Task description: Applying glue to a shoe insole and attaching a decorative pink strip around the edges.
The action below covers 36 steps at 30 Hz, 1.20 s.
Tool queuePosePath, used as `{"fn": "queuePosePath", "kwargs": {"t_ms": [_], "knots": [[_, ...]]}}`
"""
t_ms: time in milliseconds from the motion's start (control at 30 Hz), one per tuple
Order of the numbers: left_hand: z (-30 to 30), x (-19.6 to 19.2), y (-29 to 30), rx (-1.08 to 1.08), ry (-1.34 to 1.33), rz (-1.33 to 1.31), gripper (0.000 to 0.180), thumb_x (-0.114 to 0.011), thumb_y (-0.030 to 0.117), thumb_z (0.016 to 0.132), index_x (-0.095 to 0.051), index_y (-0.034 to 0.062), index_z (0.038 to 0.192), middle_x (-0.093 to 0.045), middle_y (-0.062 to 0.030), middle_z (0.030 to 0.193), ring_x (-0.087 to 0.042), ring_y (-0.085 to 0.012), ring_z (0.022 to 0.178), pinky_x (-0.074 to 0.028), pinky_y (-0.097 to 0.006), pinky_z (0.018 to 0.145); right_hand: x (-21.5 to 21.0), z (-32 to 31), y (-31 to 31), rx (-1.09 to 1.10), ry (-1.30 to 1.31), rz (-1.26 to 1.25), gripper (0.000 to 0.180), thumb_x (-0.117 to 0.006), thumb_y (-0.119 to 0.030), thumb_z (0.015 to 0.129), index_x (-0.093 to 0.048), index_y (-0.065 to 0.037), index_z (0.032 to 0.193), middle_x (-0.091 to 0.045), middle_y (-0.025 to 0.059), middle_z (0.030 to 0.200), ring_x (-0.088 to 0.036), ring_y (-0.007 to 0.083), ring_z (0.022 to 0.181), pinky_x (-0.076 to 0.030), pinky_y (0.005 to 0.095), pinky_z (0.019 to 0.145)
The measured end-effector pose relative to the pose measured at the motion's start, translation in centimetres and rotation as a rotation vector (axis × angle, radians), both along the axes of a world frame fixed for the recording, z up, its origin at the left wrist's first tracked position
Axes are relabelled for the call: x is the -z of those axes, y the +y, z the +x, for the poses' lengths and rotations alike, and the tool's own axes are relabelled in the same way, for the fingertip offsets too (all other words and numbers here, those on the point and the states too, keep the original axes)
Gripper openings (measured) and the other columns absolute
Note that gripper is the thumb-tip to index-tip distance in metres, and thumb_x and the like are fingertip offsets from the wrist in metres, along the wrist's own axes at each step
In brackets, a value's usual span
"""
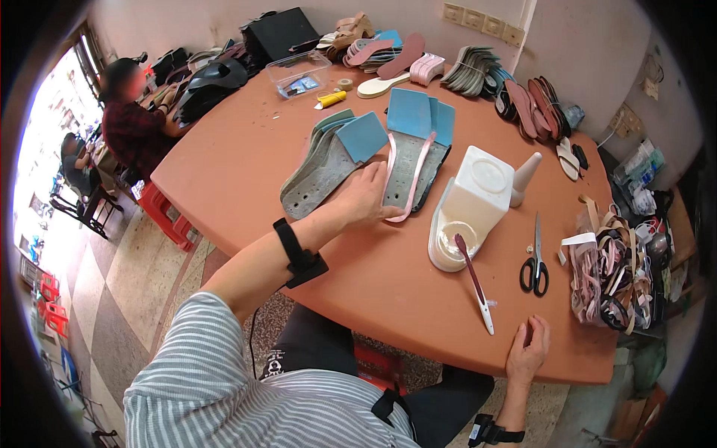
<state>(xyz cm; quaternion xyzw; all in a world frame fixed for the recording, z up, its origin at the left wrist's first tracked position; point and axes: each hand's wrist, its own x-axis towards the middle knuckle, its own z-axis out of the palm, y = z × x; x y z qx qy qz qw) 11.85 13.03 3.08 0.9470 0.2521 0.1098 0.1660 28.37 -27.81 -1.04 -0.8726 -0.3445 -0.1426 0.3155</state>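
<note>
My left hand reaches over the table between two stacks of grey shoe insoles. Its fingers lie outstretched on the near part of the right stack, with the thumb by the lower end of a pink strap that runs in a narrow U over it. To the left is the other insole stack; blue sheets cover the far ends of both. My right hand rests on the table's near edge, fingers loosely curled, thumb apart, nothing visible in it.
A white plastic container with a brush across its opening stands right of the stacks, beside black-handled scissors. A bag of straps hangs at the right edge. More insoles line the back. Another person sits far left.
</note>
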Motion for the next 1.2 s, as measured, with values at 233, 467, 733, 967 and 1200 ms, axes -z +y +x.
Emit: {"fn": "queuePosePath", "kwargs": {"t_ms": [233, 467, 733, 967, 1200], "knots": [[1.7, -0.1, 0.5, -0.006, 0.044, -0.014, 0.113, -0.069, 0.057, 0.08, -0.007, -0.0096, 0.147, -0.013, -0.0291, 0.153, -0.03, -0.0458, 0.135, -0.03, -0.048, 0.112, 0.3, 0.1, -0.1, 0.011, -0.011, -0.012, 0.022, -0.06, -0.009, 0.088, -0.06, 0.002, 0.107, -0.059, 0.017, 0.118, -0.056, 0.0363, 0.108, -0.043, 0.0433, 0.094], [2.0, -1.4, -1.0, -0.058, 0.213, -0.033, 0.113, -0.058, 0.069, 0.082, -0.007, -0.0048, 0.15, -0.005, -0.0249, 0.158, -0.01, -0.0416, 0.146, -0.018, -0.057, 0.114, 0.3, 0.2, -0.3, 0.015, -0.02, -0.002, 0.022, -0.06, -0.009, 0.088, -0.06, 0.002, 0.107, -0.059, 0.0172, 0.118, -0.056, 0.0369, 0.108, -0.043, 0.0438, 0.093], [2.5, -1.2, 0.3, -0.026, 0.137, -0.005, 0.119, -0.061, 0.072, 0.077, -0.007, -0.0024, 0.151, -0.005, -0.0224, 0.159, -0.003, -0.0385, 0.147, -0.016, -0.063, 0.112, 0.3, 0.3, -0.2, 0.006, -0.017, -0.008, 0.023, -0.06, -0.009, 0.088, -0.06, 0.002, 0.108, -0.059, 0.0183, 0.117, -0.056, 0.037, 0.108, -0.043, 0.0438, 0.092], [1.5, -0.7, -0.7, 0.008, 0.14, 0.058, 0.123, -0.064, 0.072, 0.073, -0.008, -0.0075, 0.149, -0.008, -0.0303, 0.155, -0.003, -0.0399, 0.147, -0.014, -0.059, 0.114, 0.2, -0.1, -0.2, 0.0, -0.03, -0.003, 0.023, -0.06, -0.009, 0.088, -0.06, 0.002, 0.108, -0.059, 0.0182, 0.116, -0.056, 0.0373, 0.105, -0.043, 0.044, 0.092], [0.2, 0.9, -0.1, 0.112, 0.099, 0.141, 0.124, -0.074, 0.064, 0.069, -0.011, -0.0082, 0.148, -0.017, -0.0317, 0.153, -0.015, -0.0426, 0.144, -0.018, -0.053, 0.116, 0.9, 0.4, -0.2, -0.002, -0.052, 0.035, 0.02, -0.061, -0.01, 0.09, -0.061, 0.002, 0.106, -0.062, 0.0182, 0.112, -0.059, 0.0355, 0.104, -0.046, 0.0402, 0.092]]}}
